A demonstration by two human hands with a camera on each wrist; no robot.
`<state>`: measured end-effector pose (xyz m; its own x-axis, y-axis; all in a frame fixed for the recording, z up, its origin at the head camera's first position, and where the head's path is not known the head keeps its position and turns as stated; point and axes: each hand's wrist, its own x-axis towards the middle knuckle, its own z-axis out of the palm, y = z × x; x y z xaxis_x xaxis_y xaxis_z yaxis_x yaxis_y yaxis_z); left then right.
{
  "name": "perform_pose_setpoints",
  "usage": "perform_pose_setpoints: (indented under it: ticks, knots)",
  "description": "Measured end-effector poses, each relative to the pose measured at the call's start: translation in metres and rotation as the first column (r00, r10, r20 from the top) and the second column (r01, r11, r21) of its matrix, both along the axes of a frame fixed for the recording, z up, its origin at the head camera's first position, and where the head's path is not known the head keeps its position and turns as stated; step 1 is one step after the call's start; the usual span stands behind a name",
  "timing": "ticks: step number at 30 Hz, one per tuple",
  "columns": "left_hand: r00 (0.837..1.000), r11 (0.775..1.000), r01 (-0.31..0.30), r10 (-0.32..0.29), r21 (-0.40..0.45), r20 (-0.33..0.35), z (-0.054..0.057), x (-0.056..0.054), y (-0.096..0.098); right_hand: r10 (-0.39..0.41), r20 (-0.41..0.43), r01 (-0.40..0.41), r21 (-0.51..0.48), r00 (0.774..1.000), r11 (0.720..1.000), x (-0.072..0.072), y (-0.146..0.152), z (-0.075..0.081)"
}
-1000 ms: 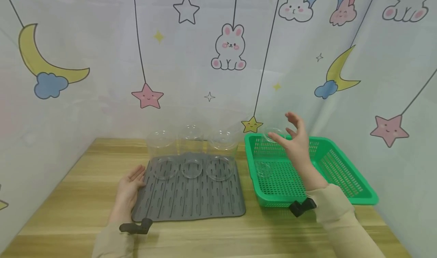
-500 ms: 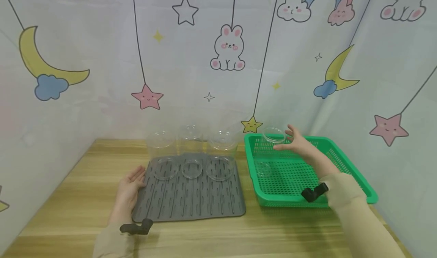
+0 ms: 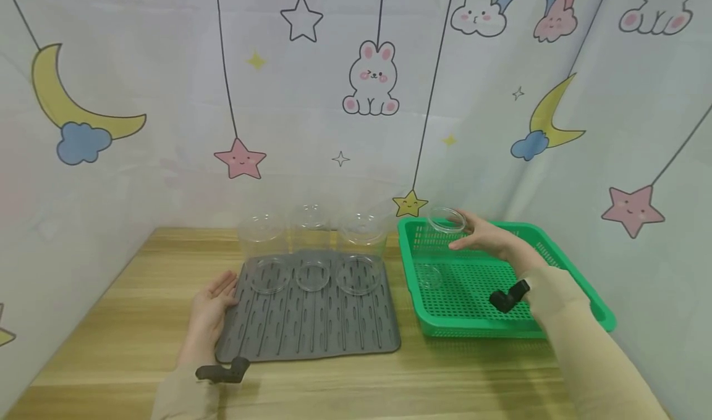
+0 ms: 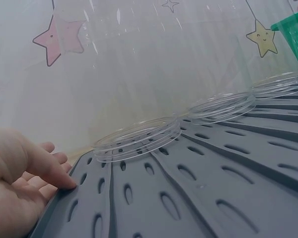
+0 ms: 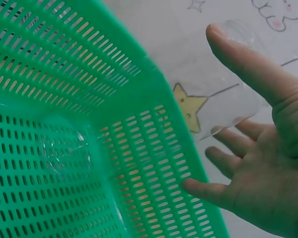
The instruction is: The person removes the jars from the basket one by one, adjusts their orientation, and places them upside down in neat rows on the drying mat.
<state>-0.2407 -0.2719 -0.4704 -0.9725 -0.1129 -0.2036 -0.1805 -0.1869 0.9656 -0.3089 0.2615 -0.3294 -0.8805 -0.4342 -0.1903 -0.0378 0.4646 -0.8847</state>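
Observation:
My left hand (image 3: 211, 302) rests at the left edge of the grey ribbed drying mat (image 3: 311, 333), one fingertip touching its top in the left wrist view. Three clear plastic cups (image 3: 264, 238) stand in a row along the mat's back half, rims down. Inside the green basket (image 3: 414, 284), a clear cup (image 3: 447, 220) stands upright at the left end. My right hand (image 3: 495, 241) reaches round its upper right side. In the right wrist view the thumb and fingers are spread about that cup (image 5: 238, 74); firm contact is hard to tell.
The green plastic basket stands to the right of the mat on a wooden table (image 3: 356, 389). A white cloth (image 3: 311, 130) printed with stars, moons and bunnies hangs behind the table.
My right hand has come down from above the basket, first drawing right, then in toward the cup's rim. The left hand and the cups have stayed in place.

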Motion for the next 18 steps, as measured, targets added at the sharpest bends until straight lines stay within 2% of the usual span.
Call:
perform_pose_setpoints:
  ticks: [6,10,18]
  knots:
    - [1.000,1.000,-0.007,0.007,-0.008,0.002,-0.001,0.001,0.000,0.040,0.043,-0.037,-0.063,0.998,0.997,-0.007,-0.002,-0.012]
    - [1.000,1.000,-0.003,0.003,-0.010,-0.003,-0.002,0.001,0.000,0.020,0.088,-0.011,-0.099,0.996,0.995,-0.008,-0.004,-0.017]
    - [1.000,1.000,0.000,0.000,-0.015,-0.006,-0.002,0.001,0.000,0.037,0.084,-0.027,-0.119,0.996,0.992,-0.009,-0.006,-0.020]
